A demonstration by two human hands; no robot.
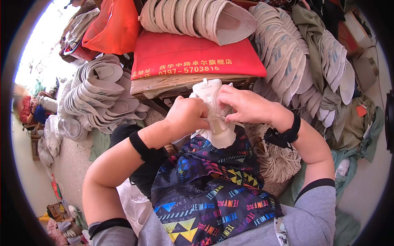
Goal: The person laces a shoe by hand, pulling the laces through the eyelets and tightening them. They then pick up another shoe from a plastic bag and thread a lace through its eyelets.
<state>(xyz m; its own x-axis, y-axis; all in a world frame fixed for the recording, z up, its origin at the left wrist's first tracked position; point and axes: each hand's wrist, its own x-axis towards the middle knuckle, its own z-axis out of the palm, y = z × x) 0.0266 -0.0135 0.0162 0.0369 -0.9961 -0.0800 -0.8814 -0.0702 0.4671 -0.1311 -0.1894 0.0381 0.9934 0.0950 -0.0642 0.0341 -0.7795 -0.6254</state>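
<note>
A white shoe upper [223, 138] stands over my lap, its tongue and heel part pointing away toward the wooden stand. My left hand [186, 117] grips its left side, fingers curled and thumb pressed in near the middle. From the other side my right hand [246, 105] pinches at the lacing area, thumb and fingers bent together. A thin pale cord, which looks like a shoelace, shows by the right thumb. Just what lies between the fingertips is partly hidden. Below the upper, a dark apron [217, 197] with colourful print covers my lap.
A wooden stand [152, 88] with a red cloth [197, 53] is ahead, bearing a row of nested shoe uppers [180, 18]. More stacks of uppers [96, 88] lie left and right [283, 53]. A bundle of pale laces [279, 164] hangs beside my right forearm. An orange-red bag [115, 28] sits far left.
</note>
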